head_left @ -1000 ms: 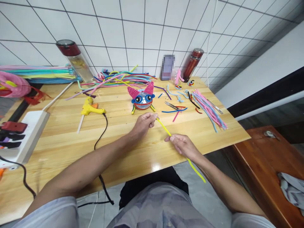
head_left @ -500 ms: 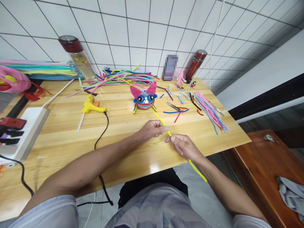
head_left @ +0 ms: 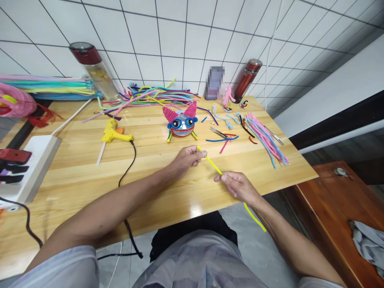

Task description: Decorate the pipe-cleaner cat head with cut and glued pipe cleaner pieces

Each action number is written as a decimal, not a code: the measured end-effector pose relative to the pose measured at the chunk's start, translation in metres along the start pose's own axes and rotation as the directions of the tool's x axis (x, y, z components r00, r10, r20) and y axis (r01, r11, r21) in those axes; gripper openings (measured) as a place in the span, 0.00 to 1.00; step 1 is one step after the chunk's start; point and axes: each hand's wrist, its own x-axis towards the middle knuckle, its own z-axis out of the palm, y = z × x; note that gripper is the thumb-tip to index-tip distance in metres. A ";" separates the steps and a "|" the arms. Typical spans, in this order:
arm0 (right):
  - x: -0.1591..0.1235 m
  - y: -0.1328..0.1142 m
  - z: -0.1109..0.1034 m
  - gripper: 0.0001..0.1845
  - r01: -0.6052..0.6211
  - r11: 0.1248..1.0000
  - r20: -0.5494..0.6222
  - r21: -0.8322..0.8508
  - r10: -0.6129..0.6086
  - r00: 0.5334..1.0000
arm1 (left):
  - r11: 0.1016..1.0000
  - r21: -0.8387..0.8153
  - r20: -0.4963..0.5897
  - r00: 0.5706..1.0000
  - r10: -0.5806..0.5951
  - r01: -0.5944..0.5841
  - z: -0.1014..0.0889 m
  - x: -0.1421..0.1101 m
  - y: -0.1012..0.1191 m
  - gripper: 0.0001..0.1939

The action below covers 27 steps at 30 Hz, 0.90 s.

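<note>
A yellow pipe cleaner (head_left: 213, 163) runs between my two hands, nearly straight. My left hand (head_left: 192, 156) pinches it close to its far end. Farther down, my right hand (head_left: 235, 184) grips it between thumb and fingers, and its loose tail hangs past my right wrist beyond the table's front edge. Just behind my left hand stands a small craft figure (head_left: 181, 125) with pink ears, blue-ringed eyes, a red mouth line and yellow-green legs. To its right lie small scissors (head_left: 219, 133) with a blue pipe cleaner (head_left: 222, 140) beside them.
A yellow glue gun (head_left: 115, 134) rests at left, its black cord crossing the table. Beyond it are a power strip (head_left: 45, 156) and a clear bottle (head_left: 99, 76). Pipe cleaners (head_left: 162, 96) pile along the wall; pink and blue ones (head_left: 264, 138) lie right. A red flask (head_left: 247, 82) stands behind.
My hands have moved apart along the yellow pipe cleaner, the left one toward its far end and the right one slightly right and down. More of it shows between them.
</note>
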 end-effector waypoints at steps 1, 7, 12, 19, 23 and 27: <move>0.000 0.000 -0.001 0.33 -0.001 1.000 -0.002 -0.004 0.001 1.000 | 1.000 -0.006 -0.011 1.000 0.006 -0.006 0.000 0.000 0.000 0.25; 0.000 -0.003 -0.005 0.33 0.014 1.000 -0.035 0.008 -0.014 0.999 | 0.996 -0.003 -0.101 0.991 0.089 -0.090 -0.002 0.004 0.001 0.25; 0.005 -0.009 0.000 0.33 0.032 0.999 -0.016 0.013 -0.032 0.999 | 0.997 -0.016 -0.076 0.994 0.073 -0.074 -0.002 0.005 -0.002 0.26; 0.017 -0.016 -0.003 0.30 0.096 0.993 0.031 0.061 -0.098 0.995 | 0.991 0.070 -0.095 0.989 0.116 -0.110 -0.005 0.005 -0.007 0.24; 0.030 -0.019 0.004 0.28 0.170 0.985 -0.048 -0.004 -0.170 0.984 | 0.985 0.108 -0.120 0.981 0.150 -0.138 -0.003 0.003 -0.010 0.25; 0.041 -0.022 0.016 0.17 0.254 0.942 -0.127 -0.220 -0.286 0.950 | 0.982 0.118 -0.103 0.982 0.160 -0.148 0.000 0.000 -0.006 0.24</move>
